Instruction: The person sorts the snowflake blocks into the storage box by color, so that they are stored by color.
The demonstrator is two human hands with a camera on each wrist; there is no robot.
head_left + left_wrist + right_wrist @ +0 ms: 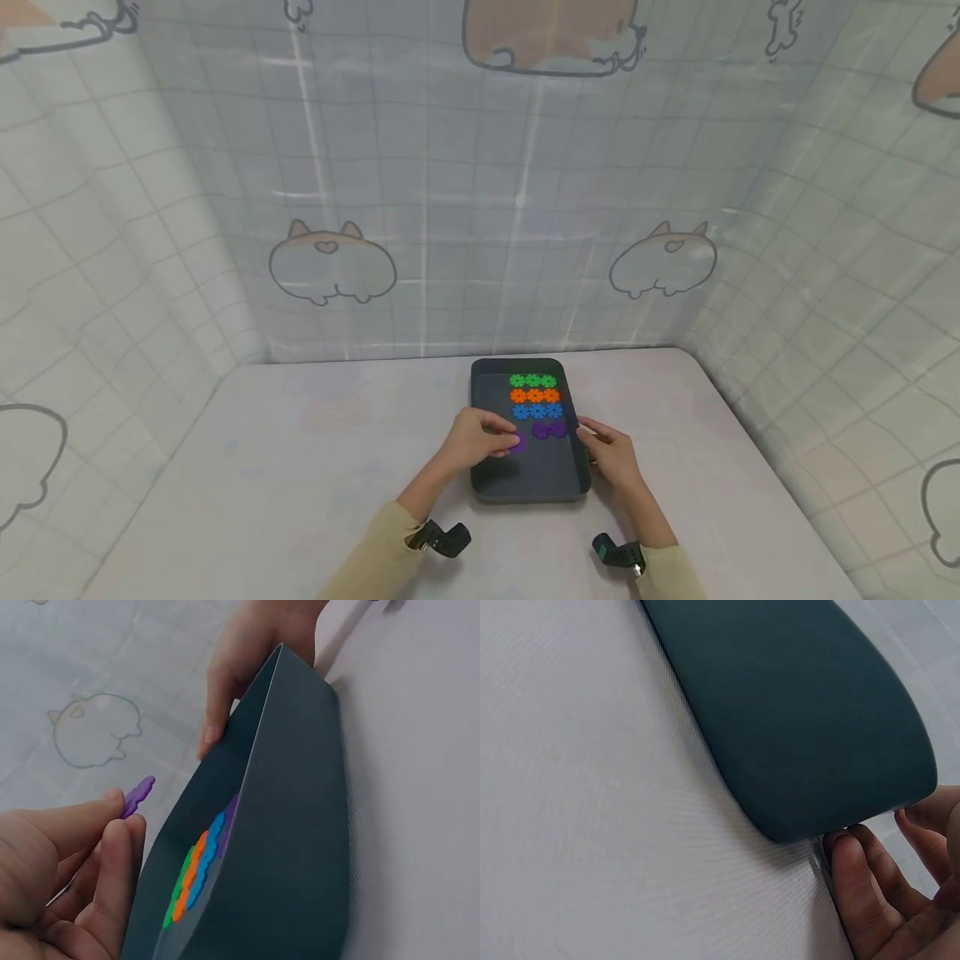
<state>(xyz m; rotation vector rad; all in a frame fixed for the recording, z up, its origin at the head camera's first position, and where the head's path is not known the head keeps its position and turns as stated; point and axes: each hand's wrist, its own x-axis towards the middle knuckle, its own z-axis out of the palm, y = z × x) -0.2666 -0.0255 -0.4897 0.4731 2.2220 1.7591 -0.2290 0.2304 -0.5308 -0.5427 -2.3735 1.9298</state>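
Note:
My left hand (472,439) pinches a purple flower-shaped piece (138,796) between thumb and fingertips, over the left part of a dark grey tray (528,483). At the tray's right side wall, my right hand (613,457) holds the edge with bent fingers; the wall hides part of its grip in the right wrist view. Inside the tray lie rows of like pieces: three green ones (533,381) at the far end, three orange ones (534,396), three blue ones (537,412), then two purple ones (550,430) nearest me.
The tray stands on a white-covered table (300,467). Behind it and on both sides hang pale gridded curtains (480,275) with cartoon animal drawings. Each wrist wears a black strapped device (446,540).

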